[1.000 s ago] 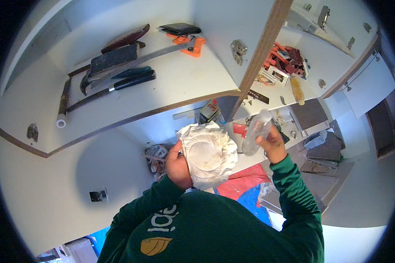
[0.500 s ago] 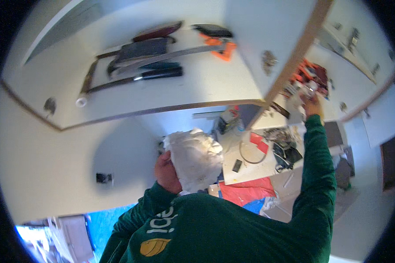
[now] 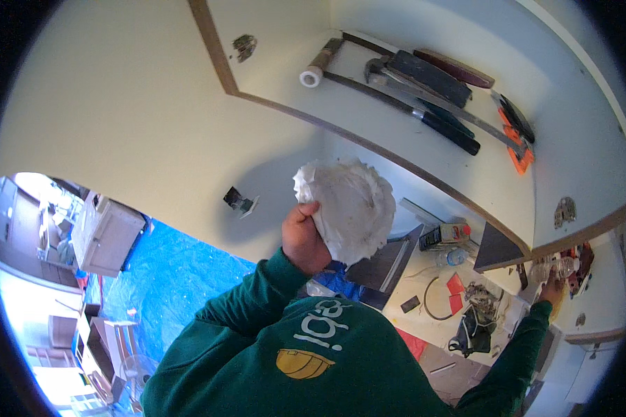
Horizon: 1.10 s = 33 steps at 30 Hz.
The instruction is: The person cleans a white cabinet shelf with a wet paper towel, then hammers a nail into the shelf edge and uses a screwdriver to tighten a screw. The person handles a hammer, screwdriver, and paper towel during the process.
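My left hand (image 3: 305, 240) pinches the lower left edge of a crumpled white sheet (image 3: 355, 208), thumb on its face. The sheet's rim is ragged, its middle has small specks, and I cannot tell if it is cloth, paper or plastic. It is held up in front of the cabinet wall, below the upper shelf. Far off to the right, my right hand (image 3: 554, 288) is stretched out to the lower cabinet, its fingers round a clear plastic bottle (image 3: 567, 267) lying sideways. Part of that grip is small and hidden.
On the upper shelf lie a black-handled tool (image 3: 451, 132), an orange clamp-like tool (image 3: 518, 156) and a tape-wrapped roll (image 3: 320, 64). The shelf's brown edge (image 3: 396, 163) runs above my hands. A lower counter carries a can (image 3: 444, 236) and a black bag (image 3: 474, 326). Blue sheeting (image 3: 181, 278) covers the floor.
My view has turned to the left, so the cabinets sit further right. The white sheet has tilted in my left hand. My right arm still reaches to the same lower cabinet.
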Each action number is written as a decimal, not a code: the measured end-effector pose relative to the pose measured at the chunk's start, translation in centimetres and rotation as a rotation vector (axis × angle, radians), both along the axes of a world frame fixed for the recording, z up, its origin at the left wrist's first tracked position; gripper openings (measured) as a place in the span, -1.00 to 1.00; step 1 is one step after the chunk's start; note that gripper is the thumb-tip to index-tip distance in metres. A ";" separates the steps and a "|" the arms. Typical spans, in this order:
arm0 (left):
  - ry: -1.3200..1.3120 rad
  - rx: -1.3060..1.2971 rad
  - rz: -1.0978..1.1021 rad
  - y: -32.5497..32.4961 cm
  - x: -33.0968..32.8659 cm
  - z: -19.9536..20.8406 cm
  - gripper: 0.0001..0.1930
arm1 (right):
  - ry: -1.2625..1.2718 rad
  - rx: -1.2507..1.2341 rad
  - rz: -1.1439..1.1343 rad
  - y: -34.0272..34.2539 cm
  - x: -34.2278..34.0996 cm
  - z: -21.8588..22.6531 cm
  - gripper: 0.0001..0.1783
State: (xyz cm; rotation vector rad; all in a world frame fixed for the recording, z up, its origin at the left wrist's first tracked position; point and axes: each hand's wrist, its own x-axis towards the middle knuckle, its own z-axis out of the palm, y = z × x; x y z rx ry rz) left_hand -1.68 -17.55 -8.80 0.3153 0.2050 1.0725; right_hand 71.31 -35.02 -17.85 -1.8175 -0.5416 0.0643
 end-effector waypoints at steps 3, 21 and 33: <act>-0.031 0.003 0.057 1.1 -1.0 0.0 -0.26 | 0.094 -0.040 0.047 0.9 -1.5 0.8 -0.03; -0.042 0.074 0.203 2.8 -2.0 1.4 -0.22 | 0.146 -0.002 -0.063 1.9 -4.2 -0.1 -0.03; -0.078 0.095 0.199 3.3 -1.8 1.4 -0.21 | -0.254 -0.281 -0.245 -1.9 -1.9 -0.7 -0.22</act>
